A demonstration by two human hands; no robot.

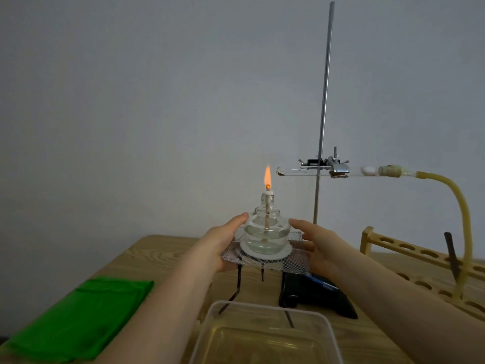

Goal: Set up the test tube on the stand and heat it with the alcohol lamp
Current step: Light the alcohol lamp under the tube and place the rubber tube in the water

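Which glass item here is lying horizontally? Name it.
The test tube, clamped sideways on the stand with a stopper and yellow hose at its right end. The alcohol lamp stands upright on the mesh.

No readable text, number or sign anywhere. Only candidate: small blue label [324, 283] on black stand base [315, 298], at 5 o'clock from alcohol lamp [266, 232]; pale marks on it too blurred to read.
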